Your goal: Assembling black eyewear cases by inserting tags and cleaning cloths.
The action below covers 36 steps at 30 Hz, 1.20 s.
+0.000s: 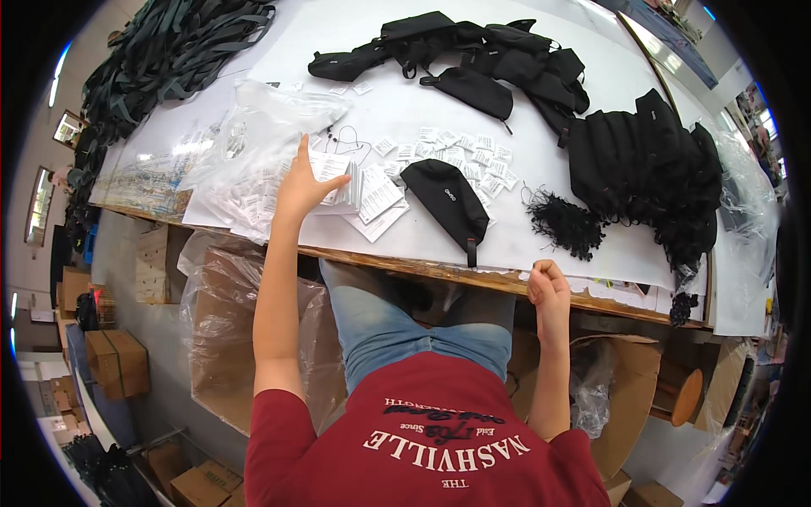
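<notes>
My left hand (306,182) is at the stack of printed white cards (379,196), index finger stretched out and thumb spread apart from it. A clear plastic bag (269,118) lies just beyond and beside it. My right hand (549,291) is raised at the table's front edge with its fingers curled together; whether anything small is pinched there cannot be made out. Between my hands a black fabric pouch (445,198) lies slanted on the white table, its end loop toward me. Small white packets (460,152) are scattered behind the pouch.
Black pouches (490,63) are heaped at the back, more pouches (638,156) at the right. A tangle of black cords (564,224) lies before them. Dark straps (169,55) pile up at far left. Plastic-lined cardboard boxes (224,338) stand below the wooden table edge (405,266).
</notes>
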Each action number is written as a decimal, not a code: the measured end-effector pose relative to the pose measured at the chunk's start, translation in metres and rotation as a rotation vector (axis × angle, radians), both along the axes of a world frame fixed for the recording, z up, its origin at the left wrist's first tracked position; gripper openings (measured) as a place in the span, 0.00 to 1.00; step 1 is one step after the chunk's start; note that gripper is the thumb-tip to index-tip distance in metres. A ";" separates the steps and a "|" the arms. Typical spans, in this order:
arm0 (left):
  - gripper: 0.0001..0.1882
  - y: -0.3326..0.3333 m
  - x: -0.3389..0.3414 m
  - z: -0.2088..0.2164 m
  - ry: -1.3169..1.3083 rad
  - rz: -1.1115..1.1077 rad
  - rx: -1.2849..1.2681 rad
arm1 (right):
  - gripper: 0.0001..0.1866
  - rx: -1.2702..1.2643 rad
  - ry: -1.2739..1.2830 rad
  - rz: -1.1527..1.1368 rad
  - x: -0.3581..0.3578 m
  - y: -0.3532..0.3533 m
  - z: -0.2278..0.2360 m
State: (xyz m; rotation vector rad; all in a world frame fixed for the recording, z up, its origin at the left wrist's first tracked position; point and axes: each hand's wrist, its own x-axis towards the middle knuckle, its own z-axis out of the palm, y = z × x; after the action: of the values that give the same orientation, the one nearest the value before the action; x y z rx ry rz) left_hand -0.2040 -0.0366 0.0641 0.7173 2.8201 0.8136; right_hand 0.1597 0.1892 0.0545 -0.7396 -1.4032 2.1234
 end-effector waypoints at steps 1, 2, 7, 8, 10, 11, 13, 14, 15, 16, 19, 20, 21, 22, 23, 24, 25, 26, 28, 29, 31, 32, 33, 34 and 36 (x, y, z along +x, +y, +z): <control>0.63 0.001 0.002 0.005 0.001 -0.004 -0.004 | 0.03 0.006 -0.040 0.018 0.003 0.000 0.000; 0.62 0.003 0.005 0.010 -0.026 0.007 0.024 | 0.03 0.012 -0.080 0.035 0.005 0.000 0.000; 0.57 -0.002 0.011 0.019 0.028 0.054 0.139 | 0.02 0.042 -0.085 0.067 0.008 -0.002 0.001; 0.54 -0.001 0.015 0.024 0.098 0.061 0.141 | 0.02 0.055 -0.087 0.079 0.009 -0.003 -0.001; 0.51 0.003 0.027 0.034 0.166 0.063 0.140 | 0.02 0.038 -0.081 0.087 0.010 -0.006 -0.001; 0.46 0.004 0.033 0.039 0.192 0.053 0.228 | 0.02 0.026 -0.071 0.099 0.009 -0.007 0.001; 0.42 0.010 0.051 0.044 0.210 0.033 0.313 | 0.02 0.045 -0.069 0.096 0.007 -0.013 0.005; 0.38 0.013 0.066 0.045 0.278 -0.035 0.388 | 0.02 0.067 -0.067 0.098 0.007 -0.017 0.009; 0.35 0.017 0.084 0.047 0.344 -0.105 0.464 | 0.02 0.060 -0.074 0.090 0.005 -0.022 0.012; 0.27 0.023 0.106 0.055 0.345 -0.094 0.499 | 0.02 0.087 -0.048 0.084 0.002 -0.026 0.015; 0.22 0.030 0.150 0.046 0.312 -0.172 0.563 | 0.02 0.165 -0.031 0.076 -0.010 -0.033 0.025; 0.20 0.034 0.162 0.043 0.203 -0.216 0.655 | 0.02 0.225 -0.011 0.050 -0.013 -0.033 0.028; 0.17 0.036 0.174 0.039 0.091 -0.258 0.747 | 0.03 0.285 0.008 0.023 -0.017 -0.035 0.031; 0.15 0.042 0.188 0.041 0.053 -0.266 0.757 | 0.03 0.347 -0.016 -0.021 -0.019 -0.038 0.037; 0.13 0.043 0.198 0.038 -0.004 -0.285 0.802 | 0.04 0.485 -0.019 -0.035 -0.022 -0.043 0.042; 0.12 0.043 0.207 0.040 -0.051 -0.292 0.804 | 0.04 0.579 -0.027 -0.027 -0.025 -0.047 0.048; 0.12 0.043 0.215 0.041 -0.099 -0.301 0.808 | 0.05 0.676 -0.037 -0.019 -0.028 -0.053 0.055; 0.11 0.043 0.220 0.038 -0.104 -0.297 0.834 | 0.05 0.739 -0.025 -0.020 -0.031 -0.057 0.059; 0.11 0.043 0.227 0.038 -0.136 -0.312 0.830 | 0.06 0.823 -0.010 -0.024 -0.036 -0.063 0.060; 0.12 0.043 0.229 0.039 -0.156 -0.322 0.829 | 0.06 0.822 -0.017 -0.026 -0.036 -0.063 0.058; 0.12 0.042 0.232 0.039 -0.164 -0.340 0.823 | 0.06 0.895 -0.049 -0.053 -0.036 -0.064 0.056; 0.12 0.041 0.233 0.040 -0.160 -0.333 0.815 | 0.06 0.893 -0.051 -0.053 -0.036 -0.064 0.056; 0.12 0.041 0.233 0.040 -0.156 -0.326 0.807 | 0.07 0.918 -0.054 -0.064 -0.036 -0.064 0.056; 0.12 0.040 0.233 0.041 -0.160 -0.327 0.806 | 0.07 0.943 -0.058 -0.075 -0.035 -0.064 0.055; 0.13 0.040 0.234 0.042 -0.083 -0.355 0.778 | 0.07 0.954 -0.054 -0.079 -0.035 -0.065 0.054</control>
State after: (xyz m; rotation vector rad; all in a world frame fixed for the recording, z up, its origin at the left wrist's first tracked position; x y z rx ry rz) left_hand 0.0300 0.0033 0.1059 1.1815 2.1409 1.8123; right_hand 0.1244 0.1240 0.1089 -0.4349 -2.0878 1.1295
